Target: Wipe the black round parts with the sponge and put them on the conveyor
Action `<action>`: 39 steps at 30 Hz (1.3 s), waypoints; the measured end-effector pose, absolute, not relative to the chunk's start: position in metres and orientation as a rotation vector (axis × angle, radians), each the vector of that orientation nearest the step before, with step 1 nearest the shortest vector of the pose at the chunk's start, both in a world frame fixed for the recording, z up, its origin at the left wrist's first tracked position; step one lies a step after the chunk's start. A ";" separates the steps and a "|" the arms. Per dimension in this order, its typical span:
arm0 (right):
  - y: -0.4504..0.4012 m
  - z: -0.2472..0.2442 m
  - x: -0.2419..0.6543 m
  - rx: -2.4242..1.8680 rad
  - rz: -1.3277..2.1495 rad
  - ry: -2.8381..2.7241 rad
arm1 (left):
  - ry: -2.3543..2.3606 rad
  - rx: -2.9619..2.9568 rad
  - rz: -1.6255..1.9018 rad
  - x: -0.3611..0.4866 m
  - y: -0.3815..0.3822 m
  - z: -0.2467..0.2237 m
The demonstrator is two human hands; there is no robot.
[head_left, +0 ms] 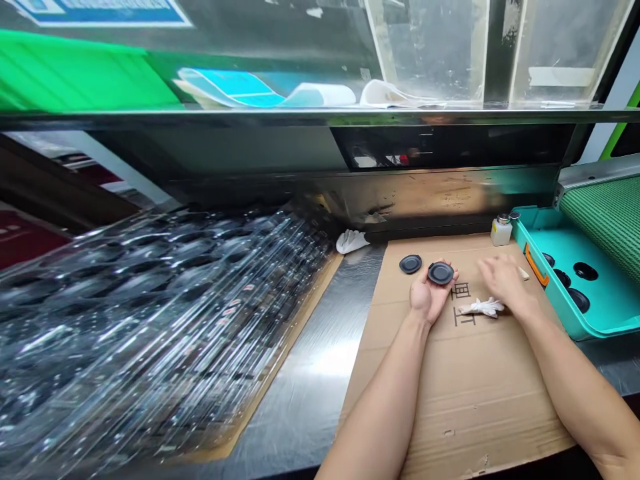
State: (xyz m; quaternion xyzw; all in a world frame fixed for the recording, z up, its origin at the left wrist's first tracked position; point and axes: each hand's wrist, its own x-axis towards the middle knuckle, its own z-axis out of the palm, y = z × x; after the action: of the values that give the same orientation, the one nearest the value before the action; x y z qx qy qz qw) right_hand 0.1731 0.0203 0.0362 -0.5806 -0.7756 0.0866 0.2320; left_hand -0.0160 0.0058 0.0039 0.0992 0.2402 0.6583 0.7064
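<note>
My left hand (425, 297) is closed around the edge of a round black plastic part (441, 273), which lies face up at the fingers. Just left of it, a second black part (411, 264) of similar shape rests on the cardboard sheet (480, 393). My right hand (503, 279) hovers over the cardboard to the right, its fingers smeared by motion, so whether anything is in them does not show. Below its fingertips lies a crumpled white cloth (483, 307). A small pale piece (523, 273) peeks out beside the right hand.
A turquoise bin (590, 327) with several black parts stands right, near a green conveyor belt (610, 213). Behind my right hand is a small white bottle (501, 231). Stacked clear plastic trays (165, 327) fill the left, by a white cloth (352, 241). A metal shelf (320, 119) crosses overhead.
</note>
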 end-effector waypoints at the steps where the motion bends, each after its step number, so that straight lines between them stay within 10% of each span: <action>1: 0.026 0.035 0.182 -1.758 0.063 -2.058 | 0.523 0.199 1.455 -0.019 0.006 0.006; 13: -0.009 0.010 0.105 -1.067 0.207 -2.128 | 0.478 0.235 1.392 -0.008 0.000 0.005; 39: 0.017 0.021 0.147 -1.217 0.406 -2.013 | 0.484 0.245 1.351 -0.010 0.006 -0.001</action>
State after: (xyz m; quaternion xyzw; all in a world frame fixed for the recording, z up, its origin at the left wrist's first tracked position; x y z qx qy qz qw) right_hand 0.1469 0.0168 0.0208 -0.4741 -0.7840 0.1581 0.3681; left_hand -0.0101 0.0062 -0.0010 0.1121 0.2212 0.6174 0.7465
